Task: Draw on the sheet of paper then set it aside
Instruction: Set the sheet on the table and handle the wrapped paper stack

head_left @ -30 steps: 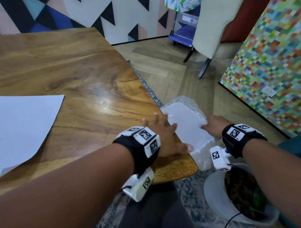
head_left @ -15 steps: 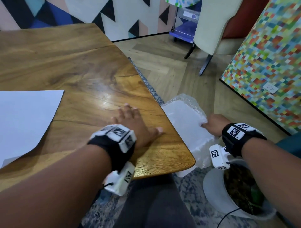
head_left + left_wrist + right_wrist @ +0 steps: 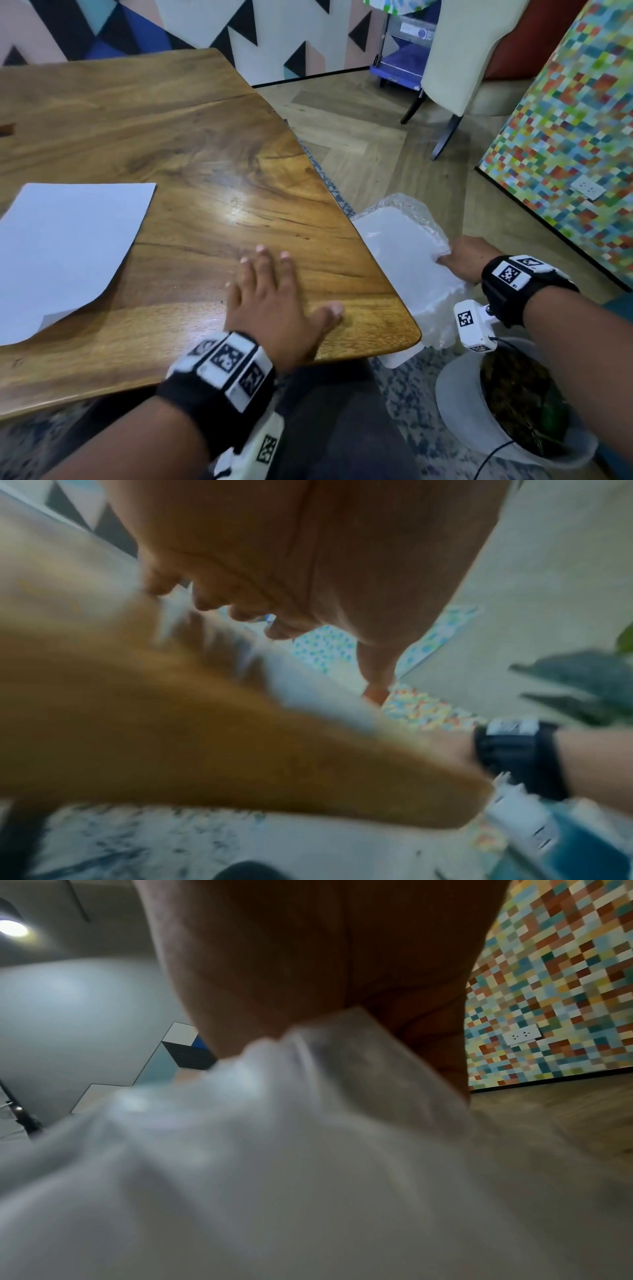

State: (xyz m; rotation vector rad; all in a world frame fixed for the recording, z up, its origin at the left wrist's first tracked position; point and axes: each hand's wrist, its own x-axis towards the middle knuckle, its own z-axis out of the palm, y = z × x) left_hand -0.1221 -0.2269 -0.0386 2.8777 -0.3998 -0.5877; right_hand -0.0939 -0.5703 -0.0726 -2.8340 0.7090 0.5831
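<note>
A white sheet of paper (image 3: 65, 246) lies flat on the wooden table (image 3: 191, 144) at the left, its near corner curling up. My left hand (image 3: 274, 301) rests open on the table near the right corner, fingers spread, holding nothing. Beyond the table's right edge my right hand (image 3: 462, 260) grips a pack of white paper in clear plastic wrap (image 3: 400, 253), held beside the table. In the right wrist view the fingers (image 3: 308, 961) curl round the wrapped pack (image 3: 308, 1150). In the blurred left wrist view the left hand (image 3: 308, 561) hovers above the table (image 3: 171, 723). No pen is in view.
A white pot with soil (image 3: 513, 401) stands on the floor under my right wrist. A cream chair (image 3: 462, 54) and a blue cart (image 3: 400, 51) stand at the back. A multicoloured wall panel (image 3: 565, 130) closes the right side. A patterned rug (image 3: 411, 394) lies under the table.
My left hand has slid left, off the wrapped pack and onto the table top. The right hand keeps its grip on the pack beside the table edge.
</note>
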